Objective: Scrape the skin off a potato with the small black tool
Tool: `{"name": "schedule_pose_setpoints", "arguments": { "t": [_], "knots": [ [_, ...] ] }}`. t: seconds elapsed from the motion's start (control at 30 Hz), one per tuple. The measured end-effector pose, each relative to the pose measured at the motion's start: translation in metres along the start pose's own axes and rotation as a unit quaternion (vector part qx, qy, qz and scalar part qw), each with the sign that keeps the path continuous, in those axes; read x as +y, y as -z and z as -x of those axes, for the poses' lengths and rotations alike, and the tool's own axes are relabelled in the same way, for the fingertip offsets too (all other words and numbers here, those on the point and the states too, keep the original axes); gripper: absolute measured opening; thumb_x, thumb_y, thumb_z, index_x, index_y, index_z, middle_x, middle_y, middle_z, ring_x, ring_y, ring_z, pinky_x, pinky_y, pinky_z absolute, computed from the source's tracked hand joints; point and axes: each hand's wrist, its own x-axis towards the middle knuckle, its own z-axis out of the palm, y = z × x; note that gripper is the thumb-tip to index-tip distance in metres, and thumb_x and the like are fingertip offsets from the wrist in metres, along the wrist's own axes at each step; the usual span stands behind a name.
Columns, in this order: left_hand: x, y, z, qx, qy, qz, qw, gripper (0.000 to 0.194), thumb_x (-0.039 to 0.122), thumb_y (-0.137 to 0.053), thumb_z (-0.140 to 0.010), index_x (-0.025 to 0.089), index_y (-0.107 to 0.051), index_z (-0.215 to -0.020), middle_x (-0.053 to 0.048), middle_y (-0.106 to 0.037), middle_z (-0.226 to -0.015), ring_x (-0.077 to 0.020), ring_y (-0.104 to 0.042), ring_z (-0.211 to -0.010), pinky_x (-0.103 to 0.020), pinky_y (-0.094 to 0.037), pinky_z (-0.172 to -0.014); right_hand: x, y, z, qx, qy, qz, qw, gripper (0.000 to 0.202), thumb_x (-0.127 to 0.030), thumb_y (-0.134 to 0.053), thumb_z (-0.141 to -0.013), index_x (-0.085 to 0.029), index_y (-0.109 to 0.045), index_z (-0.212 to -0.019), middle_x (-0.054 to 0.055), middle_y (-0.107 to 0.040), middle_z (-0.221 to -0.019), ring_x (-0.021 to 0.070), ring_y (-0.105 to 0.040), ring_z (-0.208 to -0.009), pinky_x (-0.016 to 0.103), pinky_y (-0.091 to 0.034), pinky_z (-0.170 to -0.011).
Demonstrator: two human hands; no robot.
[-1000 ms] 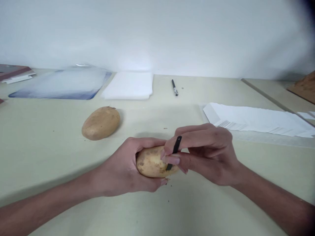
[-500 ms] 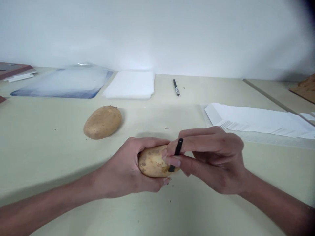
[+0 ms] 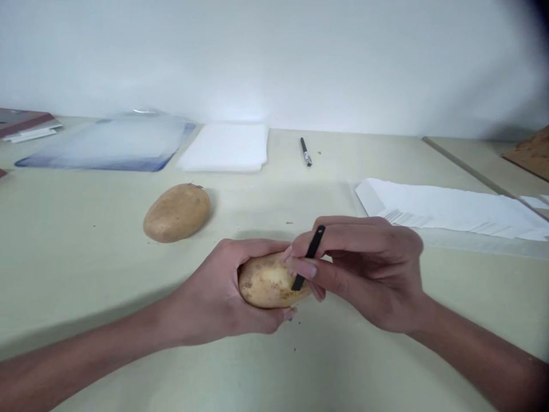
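Note:
Wrapped around a yellow-brown potato (image 3: 262, 286), my left hand (image 3: 223, 292) keeps it just above the table, thumb on the near side and fingers over the far side. The potato's skin has dark specks and a paler patch. Between its thumb and fingertips my right hand (image 3: 364, 269) pinches a slim, flat black tool (image 3: 315, 243) with a small hole in its upper end. The tool leans to the right, and its lower end meets the potato's surface near the right end. A second potato (image 3: 177, 213) lies on the table, left of and beyond my hands.
Along the wall lie a blue-edged clear folder (image 3: 115, 146), a stack of white paper (image 3: 225, 147) and a black pen (image 3: 306, 152). White paper strips (image 3: 450, 209) spread at the right. A brown object (image 3: 529, 153) stands at the far right edge. Small crumbs dot the table (image 3: 107, 274).
My right hand has shifted slightly up, and the black tool's lower end has moved a little up and left on the potato. My left hand keeps its grip.

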Motion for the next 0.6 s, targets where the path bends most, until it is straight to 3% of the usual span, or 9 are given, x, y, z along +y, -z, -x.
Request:
{"name": "schedule_pose_setpoints", "arguments": {
  "t": [0.17, 0.3, 0.6],
  "knots": [
    [0.002, 0.0, 0.001, 0.009, 0.004, 0.0, 1.0, 0.025, 0.006, -0.075, -0.073, 0.021, -0.068, -0.092, 0.006, -0.064, -0.087, -0.0106, -0.057, -0.074, -0.018, -0.049, -0.06, 0.001, 0.003, -0.001, -0.015, 0.018, 0.012, 1.0, 0.019, -0.004, -0.073, -0.088, -0.019, -0.08, -0.098, 0.0, -0.066, -0.07, 0.0091, -0.056, -0.054, 0.022, -0.046, -0.047],
    [0.002, 0.001, 0.002, 0.01, 0.003, -0.005, 1.0, 0.031, 0.005, -0.074, -0.074, 0.023, -0.071, -0.099, 0.006, -0.065, -0.087, -0.0104, -0.057, -0.075, -0.018, -0.049, -0.061, 0.004, 0.007, -0.001, -0.04, 0.037, 0.001, 0.999, 0.027, 0.001, -0.074, -0.085, -0.02, -0.079, -0.103, 0.0, -0.069, -0.076, 0.0079, -0.056, -0.055, 0.021, -0.046, -0.049],
    [-0.011, 0.001, 0.002, 0.009, -0.033, -0.021, 0.999, 0.029, 0.011, -0.076, -0.079, 0.025, -0.071, -0.104, 0.005, -0.065, -0.092, -0.0118, -0.06, -0.08, -0.018, -0.05, -0.066, 0.002, 0.011, -0.002, -0.05, 0.024, 0.006, 0.998, 0.019, -0.004, -0.075, -0.085, -0.019, -0.077, -0.096, -0.001, -0.067, -0.072, 0.008, -0.052, -0.051, 0.023, -0.042, -0.045]
  ]
}}
